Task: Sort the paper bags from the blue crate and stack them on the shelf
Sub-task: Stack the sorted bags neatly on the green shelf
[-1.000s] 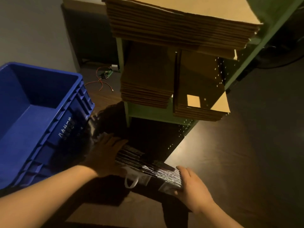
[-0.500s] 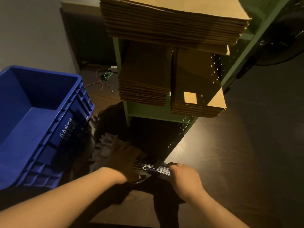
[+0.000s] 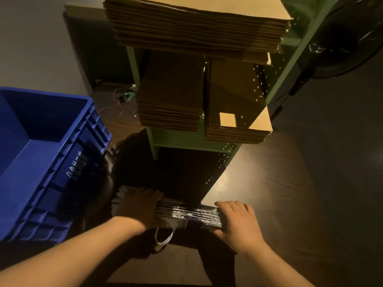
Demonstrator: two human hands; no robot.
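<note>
A stack of glossy black paper bags (image 3: 186,213) lies low in front of the green shelf (image 3: 186,139), its edges facing me. My left hand (image 3: 138,206) presses against the stack's left end and my right hand (image 3: 236,218) clamps its right end. A white bag handle (image 3: 163,238) hangs down below the stack. The blue crate (image 3: 51,162) stands at the left and looks empty inside. Brown paper bags lie stacked on the shelf: a large pile on top (image 3: 196,23), two smaller piles (image 3: 170,100) (image 3: 236,112) on the level below.
A red wire with a small green circuit board (image 3: 124,100) lies on the dark wooden floor behind the crate. White crumpled material (image 3: 122,193) shows beside my left hand. A dark fan-like object (image 3: 342,48) stands at the upper right.
Both hands have spread apart along the black bag stack, the right one sliding to its right end. The stack now lies squarer between them.
</note>
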